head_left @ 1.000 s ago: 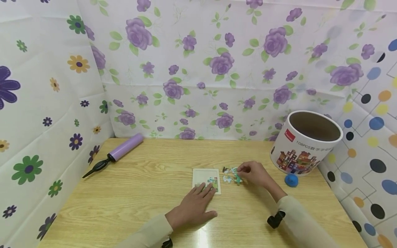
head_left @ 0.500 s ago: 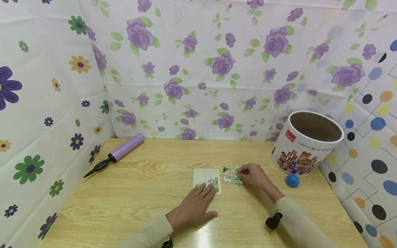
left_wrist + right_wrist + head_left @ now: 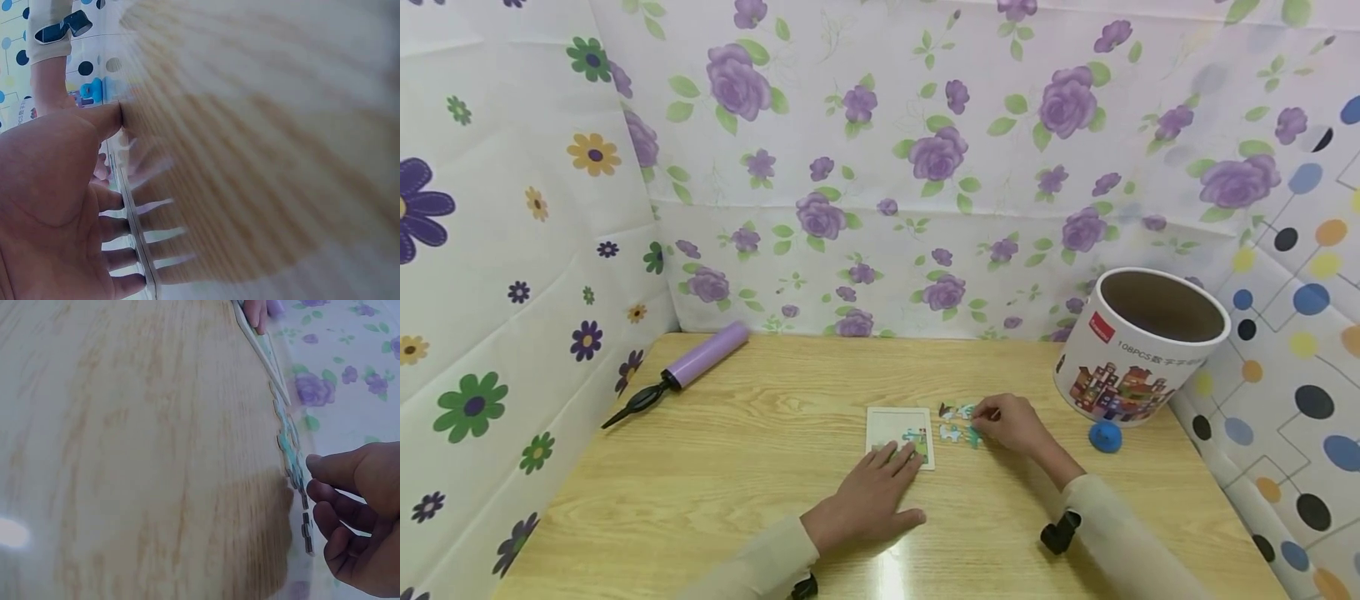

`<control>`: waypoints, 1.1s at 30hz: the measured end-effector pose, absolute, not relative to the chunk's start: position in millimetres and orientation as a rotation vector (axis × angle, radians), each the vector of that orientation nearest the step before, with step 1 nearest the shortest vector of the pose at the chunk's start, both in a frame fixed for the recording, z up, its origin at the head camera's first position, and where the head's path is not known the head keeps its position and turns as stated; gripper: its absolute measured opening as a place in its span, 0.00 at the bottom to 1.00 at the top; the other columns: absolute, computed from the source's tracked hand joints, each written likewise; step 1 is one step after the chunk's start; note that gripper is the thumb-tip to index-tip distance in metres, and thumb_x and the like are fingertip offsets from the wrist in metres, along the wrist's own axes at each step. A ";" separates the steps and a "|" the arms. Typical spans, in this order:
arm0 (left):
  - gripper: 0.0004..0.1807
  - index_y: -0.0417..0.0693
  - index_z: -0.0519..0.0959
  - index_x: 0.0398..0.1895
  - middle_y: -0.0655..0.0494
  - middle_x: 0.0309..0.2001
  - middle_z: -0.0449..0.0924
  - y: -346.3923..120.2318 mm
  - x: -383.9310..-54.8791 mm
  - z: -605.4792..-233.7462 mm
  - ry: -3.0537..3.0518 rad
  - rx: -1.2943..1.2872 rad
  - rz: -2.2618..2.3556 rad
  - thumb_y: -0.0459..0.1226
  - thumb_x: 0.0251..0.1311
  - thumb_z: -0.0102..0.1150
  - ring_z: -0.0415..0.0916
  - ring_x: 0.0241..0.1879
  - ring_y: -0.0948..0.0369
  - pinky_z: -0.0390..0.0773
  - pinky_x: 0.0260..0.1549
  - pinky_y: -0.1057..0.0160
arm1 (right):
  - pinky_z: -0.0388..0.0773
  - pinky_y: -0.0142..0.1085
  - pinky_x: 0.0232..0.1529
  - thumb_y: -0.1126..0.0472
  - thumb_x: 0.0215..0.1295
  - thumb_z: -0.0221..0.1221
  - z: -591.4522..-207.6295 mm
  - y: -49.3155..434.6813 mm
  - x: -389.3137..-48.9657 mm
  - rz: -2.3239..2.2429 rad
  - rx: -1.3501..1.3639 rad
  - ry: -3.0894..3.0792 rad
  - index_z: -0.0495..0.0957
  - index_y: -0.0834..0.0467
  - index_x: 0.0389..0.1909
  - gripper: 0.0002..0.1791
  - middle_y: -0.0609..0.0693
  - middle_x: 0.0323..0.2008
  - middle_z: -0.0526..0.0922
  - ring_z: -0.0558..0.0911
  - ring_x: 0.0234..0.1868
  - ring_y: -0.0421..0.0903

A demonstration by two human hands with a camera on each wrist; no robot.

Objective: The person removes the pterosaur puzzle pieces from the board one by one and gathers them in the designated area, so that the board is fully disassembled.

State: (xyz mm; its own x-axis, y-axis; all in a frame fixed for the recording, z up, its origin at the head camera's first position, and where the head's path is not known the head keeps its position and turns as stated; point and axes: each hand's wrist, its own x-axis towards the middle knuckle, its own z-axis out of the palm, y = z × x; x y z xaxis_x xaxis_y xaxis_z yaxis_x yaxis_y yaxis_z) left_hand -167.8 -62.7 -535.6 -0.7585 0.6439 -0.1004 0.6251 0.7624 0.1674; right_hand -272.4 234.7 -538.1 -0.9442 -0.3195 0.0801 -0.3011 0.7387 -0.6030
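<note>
Head view: the left hand [image 3: 872,500] lies palm down with its fingers straight and spread, the fingertips resting on the lower part of a square jigsaw tray [image 3: 887,425]; it grasps nothing. The tray lies flat on the wood-grain desk [image 3: 745,492], its upper left bare and pale, a printed picture showing in the lower right. Just to the right of the tray lie loose jigsaw pieces [image 3: 951,433] in a small group. The right hand [image 3: 1015,423] has its fingers bent and its fingertips at the teal piece on the right of that group; whether it pinches this piece cannot be told. A purple balloon pump [image 3: 706,358] lies near the desk's left rear. At the right rear stands a white bucket [image 3: 1093,379] printed "108PCS", with a blue round object [image 3: 1106,437] just in front of it. Flowered sheeting [image 3: 850,142] covers the rear wall.

Left wrist view: the left hand's palm side is seen, its fingertips meeting the tray's edge. The right arm appears beyond, wearing a black wrist device [image 3: 62,28].

Right wrist view: the right hand's thumb and fingers are bent, with a gap between thumb tip and forefinger tip, close beside pieces seen edge-on. The tray's corner lies near those pieces.
</note>
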 end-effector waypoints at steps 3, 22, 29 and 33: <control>0.45 0.48 0.54 0.82 0.49 0.82 0.49 -63.0 -168.2 -535.0 2.803 1.022 0.194 0.65 0.73 0.42 0.48 0.80 0.46 0.56 0.74 0.44 | 0.79 0.36 0.33 0.60 0.68 0.67 -532.9 233.0 -272.3 -1.001 -0.517 2.891 0.88 0.53 0.36 0.03 0.43 0.32 0.85 0.81 0.33 0.40; 0.48 0.40 0.55 0.81 0.43 0.81 0.51 -64.8 -157.6 -527.2 2.814 1.022 0.101 0.66 0.73 0.42 0.50 0.80 0.49 0.57 0.74 0.49 | 0.79 0.35 0.37 0.61 0.68 0.67 -517.1 199.2 -262.8 -1.082 -0.706 2.785 0.89 0.56 0.44 0.07 0.42 0.36 0.87 0.81 0.35 0.39; 0.46 0.39 0.56 0.80 0.43 0.80 0.52 -72.1 -156.0 -528.4 2.821 1.104 0.110 0.64 0.74 0.40 0.51 0.80 0.49 0.58 0.74 0.51 | 0.79 0.33 0.33 0.61 0.68 0.66 -521.3 179.9 -264.3 -1.072 -0.768 2.763 0.88 0.57 0.43 0.06 0.42 0.34 0.86 0.80 0.34 0.38; 0.47 0.38 0.55 0.80 0.43 0.81 0.50 -74.0 -156.1 -529.5 2.801 1.111 0.162 0.64 0.74 0.40 0.49 0.80 0.49 0.57 0.75 0.51 | 0.79 0.33 0.35 0.60 0.69 0.66 -527.9 170.9 -269.1 -1.042 -0.799 2.759 0.88 0.55 0.44 0.07 0.39 0.34 0.85 0.80 0.34 0.37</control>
State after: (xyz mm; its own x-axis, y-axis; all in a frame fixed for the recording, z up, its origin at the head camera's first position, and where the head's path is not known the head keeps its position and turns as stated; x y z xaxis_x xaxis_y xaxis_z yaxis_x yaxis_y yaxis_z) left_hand -156.1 -74.0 -529.5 -0.7222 0.6876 -0.0753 0.6743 0.7241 0.1448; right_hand -269.1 170.9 -527.9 -0.8597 -0.5008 0.1006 -0.4421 0.6311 -0.6374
